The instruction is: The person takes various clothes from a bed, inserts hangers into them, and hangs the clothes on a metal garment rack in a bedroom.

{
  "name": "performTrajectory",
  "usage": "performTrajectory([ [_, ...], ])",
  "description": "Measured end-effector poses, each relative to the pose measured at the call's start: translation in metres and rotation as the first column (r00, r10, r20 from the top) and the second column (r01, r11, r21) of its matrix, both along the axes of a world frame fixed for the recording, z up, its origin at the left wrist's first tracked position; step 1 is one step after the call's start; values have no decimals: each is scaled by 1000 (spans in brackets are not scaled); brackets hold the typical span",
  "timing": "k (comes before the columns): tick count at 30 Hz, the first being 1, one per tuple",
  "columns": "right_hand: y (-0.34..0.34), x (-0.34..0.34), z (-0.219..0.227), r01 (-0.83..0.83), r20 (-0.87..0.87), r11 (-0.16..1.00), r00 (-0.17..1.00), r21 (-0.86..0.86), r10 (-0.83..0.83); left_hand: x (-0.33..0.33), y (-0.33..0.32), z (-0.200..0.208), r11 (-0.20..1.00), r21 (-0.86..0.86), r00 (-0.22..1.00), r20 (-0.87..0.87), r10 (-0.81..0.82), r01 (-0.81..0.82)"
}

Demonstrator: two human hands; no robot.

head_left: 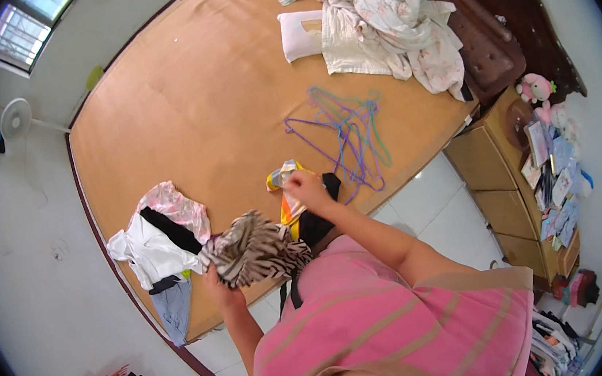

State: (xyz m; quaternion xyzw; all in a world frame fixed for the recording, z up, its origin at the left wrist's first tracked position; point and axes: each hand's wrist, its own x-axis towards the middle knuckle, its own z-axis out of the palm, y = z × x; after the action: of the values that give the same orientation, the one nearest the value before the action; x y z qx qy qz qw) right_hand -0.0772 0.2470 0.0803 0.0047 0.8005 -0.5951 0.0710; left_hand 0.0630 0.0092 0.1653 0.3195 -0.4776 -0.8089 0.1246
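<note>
So the person's left hand (225,293) is holding the zebra cloth (248,246) down by its lower left edge, right over the near edge of the bed (210,87). The fingers there are clamping onto it, mostly hiding under the fabric. My guess is that low grip is keeping the bulk from sagging off toward the floor. As for looks, the cloth is bunching into a loose, crumpled wad, cream with dark wavy stripes, probably thin and floppy.

The right hand (306,189) is hovering over or touching the bright cloth (291,206), all yellow, orange and white. Its fingers are looking curled in, but I can't tell whether they're pinching anything. A black cloth (316,223) is lying next to that, partly hiding behind the forearm.

Over on the left, a white top (153,251) is overlapping a pink floral one (176,205) and some jeans (174,309), seemingly heaped there to stay within reach. Further out, purple and teal hangers (342,137) are tangling together, likely just dumped in one spot. Way past those, a pillow (294,36) and a rumpled quilt (378,15) are sitting at the far end.
</note>
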Motion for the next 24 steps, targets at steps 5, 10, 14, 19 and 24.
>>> performTrajectory([
  [5,102,-39,-165,209,185,749,895,629,-405,-12,3,14,998,-38,994,98,54,-50],
  [10,112,-38,-194,50,329,719,865,694,-378,-19,34,36,993,-114,980,192,51,-29],
  [14,118,-45,-219,-14,520,838,790,545,-325,-35,56,42,983,-182,970,235,63,-19],
  [19,171,-47,-206,226,220,694,843,684,-491,-44,65,39,980,-201,975,214,57,-13],
  [24,265,-59,-188,256,-160,420,954,871,-252,-56,68,34,981,-193,977,212,32,9],
])
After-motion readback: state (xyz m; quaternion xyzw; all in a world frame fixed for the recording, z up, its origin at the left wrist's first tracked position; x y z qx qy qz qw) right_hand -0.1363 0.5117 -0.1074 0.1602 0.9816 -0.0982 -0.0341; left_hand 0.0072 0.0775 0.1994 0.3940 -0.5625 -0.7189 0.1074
